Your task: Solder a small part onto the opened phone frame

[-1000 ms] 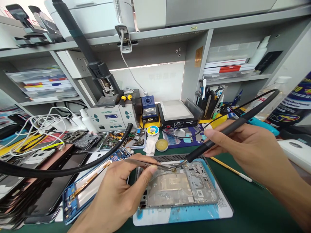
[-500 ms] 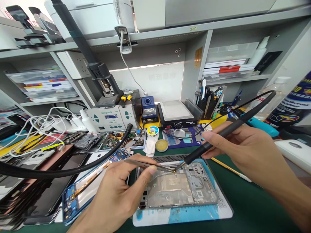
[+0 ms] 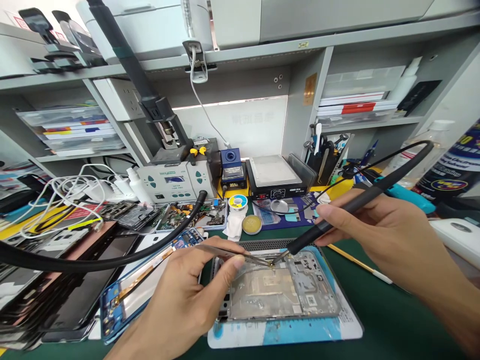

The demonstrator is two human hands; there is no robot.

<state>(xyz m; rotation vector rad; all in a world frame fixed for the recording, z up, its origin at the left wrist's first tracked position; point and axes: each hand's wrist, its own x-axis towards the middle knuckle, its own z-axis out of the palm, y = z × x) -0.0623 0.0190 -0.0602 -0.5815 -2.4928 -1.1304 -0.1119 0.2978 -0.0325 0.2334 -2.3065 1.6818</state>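
Note:
My left hand (image 3: 200,290) is closed in a pinch on a pair of metal tweezers (image 3: 249,256), whose tips meet a tiny gold-coloured part (image 3: 271,264). Held like a pen, a black soldering iron (image 3: 313,235) is gripped by my right hand (image 3: 369,227). Its pointed tip comes down at the same spot, right beside the tweezer tips. Both tools work over the upper middle of a grey metal phone frame (image 3: 262,292), which lies flat on a blue and white mat (image 3: 285,334). The tools partly cover the small part.
A flux tin (image 3: 251,225) and solder spool (image 3: 237,202) stand behind the mat. A black hose (image 3: 150,257) crosses the left side, above a blue phone frame (image 3: 112,312) and stacked phones (image 3: 80,285). A hot plate (image 3: 275,172) is at the back; a brush (image 3: 360,262) lies right.
The whole view has shifted slightly, so everything appears a little further right. Both hands keep their grips, with the tool tips still together on the phone frame.

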